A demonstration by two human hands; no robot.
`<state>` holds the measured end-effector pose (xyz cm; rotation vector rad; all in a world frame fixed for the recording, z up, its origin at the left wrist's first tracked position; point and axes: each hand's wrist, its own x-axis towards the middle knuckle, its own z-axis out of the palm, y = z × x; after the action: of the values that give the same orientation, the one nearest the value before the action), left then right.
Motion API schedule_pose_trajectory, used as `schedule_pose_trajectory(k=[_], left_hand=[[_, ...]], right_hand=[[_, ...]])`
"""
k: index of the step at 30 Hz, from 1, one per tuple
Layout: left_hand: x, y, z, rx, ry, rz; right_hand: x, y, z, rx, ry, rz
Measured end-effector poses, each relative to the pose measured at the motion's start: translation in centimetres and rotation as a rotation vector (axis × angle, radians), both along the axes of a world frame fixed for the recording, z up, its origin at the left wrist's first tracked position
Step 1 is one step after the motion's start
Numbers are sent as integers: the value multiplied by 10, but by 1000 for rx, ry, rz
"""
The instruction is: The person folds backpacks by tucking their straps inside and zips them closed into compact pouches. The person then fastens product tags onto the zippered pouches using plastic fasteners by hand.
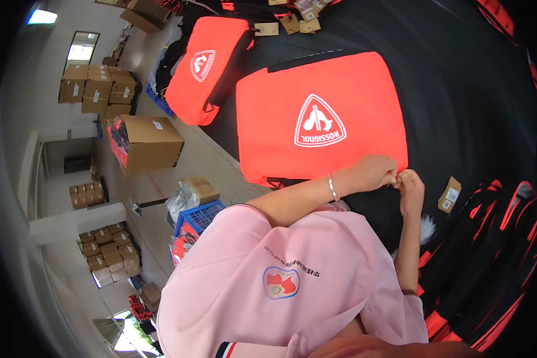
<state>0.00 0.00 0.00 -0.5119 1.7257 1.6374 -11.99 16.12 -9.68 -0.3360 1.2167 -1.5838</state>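
A bright red-orange Rossignol bag (268, 113) with a white triangular logo lies flat on the black-covered table. At its lower right corner, my left hand (373, 173), with a bracelet on the wrist, is closed in a pinch. Fingertip to fingertip with it, my right hand (411, 191) is also pinched closed at that corner. Whatever sits between the fingers is too small to make out. A tan hang tag (449, 194) with white labels lies to the right of my right hand.
Another red-orange bag (206, 65) lies at the upper left, near several tan tags (289, 24). Black-and-red pieces (489, 250) are piled at the right. On the floor to the left stand a blue crate (200, 218), an open carton (155, 146) and stacked boxes (98, 89).
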Motion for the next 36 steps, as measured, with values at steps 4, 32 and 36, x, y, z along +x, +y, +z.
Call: schedule_pose_trajectory(k=[4,32,36], left_hand=[[74,-24,-19,-1072,618,751],[490,-323,-10,-1387,437,1902],[515,-377,-130,-1644,170,1752]], right_hand=[[-33,-4,10,306,582,-272],[160,-457,126,-154,1461,2],[205,-370,96,-214,1558,294]])
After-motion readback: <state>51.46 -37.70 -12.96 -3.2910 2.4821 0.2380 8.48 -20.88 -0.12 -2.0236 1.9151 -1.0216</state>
